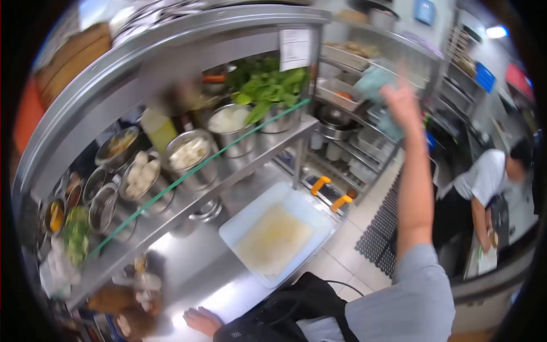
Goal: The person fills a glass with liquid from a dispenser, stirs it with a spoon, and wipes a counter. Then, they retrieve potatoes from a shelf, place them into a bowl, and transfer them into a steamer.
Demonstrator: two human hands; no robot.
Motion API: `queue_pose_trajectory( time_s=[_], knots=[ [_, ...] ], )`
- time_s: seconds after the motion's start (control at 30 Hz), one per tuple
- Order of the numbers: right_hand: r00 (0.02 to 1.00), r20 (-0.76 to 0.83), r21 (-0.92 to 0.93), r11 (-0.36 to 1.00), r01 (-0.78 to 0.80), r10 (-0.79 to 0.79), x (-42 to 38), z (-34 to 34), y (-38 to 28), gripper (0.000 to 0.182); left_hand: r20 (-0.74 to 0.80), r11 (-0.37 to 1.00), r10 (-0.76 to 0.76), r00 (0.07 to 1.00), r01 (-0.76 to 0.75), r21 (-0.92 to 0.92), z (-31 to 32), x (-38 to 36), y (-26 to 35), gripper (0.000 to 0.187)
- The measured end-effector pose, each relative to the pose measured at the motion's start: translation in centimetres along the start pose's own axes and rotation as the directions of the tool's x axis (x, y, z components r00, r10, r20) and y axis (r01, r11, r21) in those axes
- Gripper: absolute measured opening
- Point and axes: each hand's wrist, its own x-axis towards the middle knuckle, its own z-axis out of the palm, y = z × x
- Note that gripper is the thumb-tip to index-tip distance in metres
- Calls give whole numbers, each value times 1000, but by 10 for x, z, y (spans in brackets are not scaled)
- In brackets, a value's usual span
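Note:
My left hand (202,322) lies on the steel counter (205,296) at the bottom of the view, fingers stretched out, holding nothing. My right arm reaches far out, and my right hand (402,105) is up in front of a wire shelf rack. Motion smears its fingers. Pale teal cloth-like material (373,82) shows right beside this hand; whether the fingers grip it cannot be made out. Between my hands, a white cutting board (325,225) with a wet, yellowish stained middle lies on the counter.
Steel pots of peeled white pieces (191,153) and leafy greens (273,85) line a shelf behind a glass edge (199,166). Two orange handles (320,185) stick up past the board. A co-worker (478,188) bends over a counter at right, beyond a black floor mat (380,228).

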Motion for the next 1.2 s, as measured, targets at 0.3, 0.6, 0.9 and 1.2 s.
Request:
queue_pose_trajectory(
  time_s=[0.3, 0.6, 0.9, 1.2],
  knots=[
    [501, 720, 638, 742, -207, -480, -79, 29, -68, 64, 113, 976, -196, 974, 204, -70, -7, -3, 3, 49],
    [133, 524, 757, 389, -525, -841, -372, 215, -316, 49, 173, 969, -156, 972, 184, -166, -77, -133, 61, 43],
    [4, 339, 929, 336, 152, -941, -521, 297, -375, 63, 51, 871, -448, 893, 448, -203, -292, -137, 64, 13],
    [214, 405, 869, 447, 213, -889, -543, 296, -393, 59, -441, 585, 800, 407, -367, 723, -633, -49, 193, 77]
  ],
)
